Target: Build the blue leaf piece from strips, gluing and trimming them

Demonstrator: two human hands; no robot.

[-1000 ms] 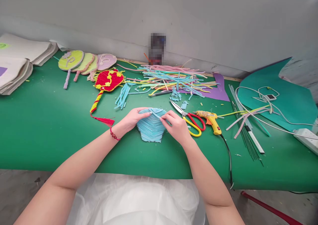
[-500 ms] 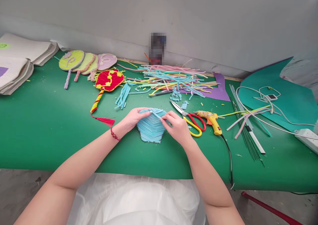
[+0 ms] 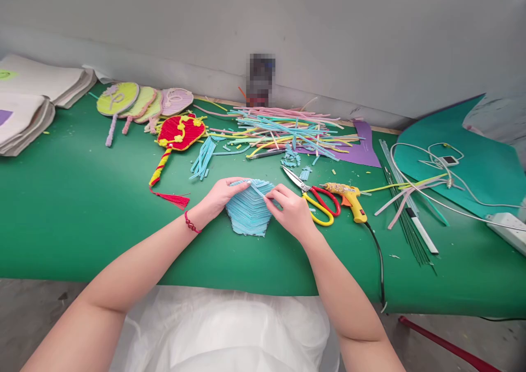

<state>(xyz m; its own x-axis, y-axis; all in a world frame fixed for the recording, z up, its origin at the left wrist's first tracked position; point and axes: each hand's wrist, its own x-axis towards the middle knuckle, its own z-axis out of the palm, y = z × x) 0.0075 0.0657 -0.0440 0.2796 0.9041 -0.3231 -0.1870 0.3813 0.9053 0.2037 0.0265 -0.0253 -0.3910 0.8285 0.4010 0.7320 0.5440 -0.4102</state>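
A light-blue panel [image 3: 249, 214], covered in rows of pipe cleaners set in a V pattern, lies on the table in front of me. My left hand [image 3: 224, 195] grips its upper left edge, with the thumb lying on top. In my right hand [image 3: 291, 209], a short blue pipe cleaner [image 3: 258, 188] is pinched between thumb and fingers; it slants across the panel's upper part, its far end by my left thumb. Scissors [image 3: 316, 196] with one red and one yellow handle lie just right of my right hand, blades partly open.
Behind the panel is a heap of coloured pipe cleaners [image 3: 287, 131]. A yellow glue gun [image 3: 353, 202] with a black cord lies to the right. A red fan [image 3: 181, 132] with a tassel and several paler fans [image 3: 118, 99] are at left. A white power strip [image 3: 507, 227] sits far right.
Almost nothing differs. Both hands keep their hold on the panel and the blue pipe cleaner, with only a very slight shift of the right hand to the left.
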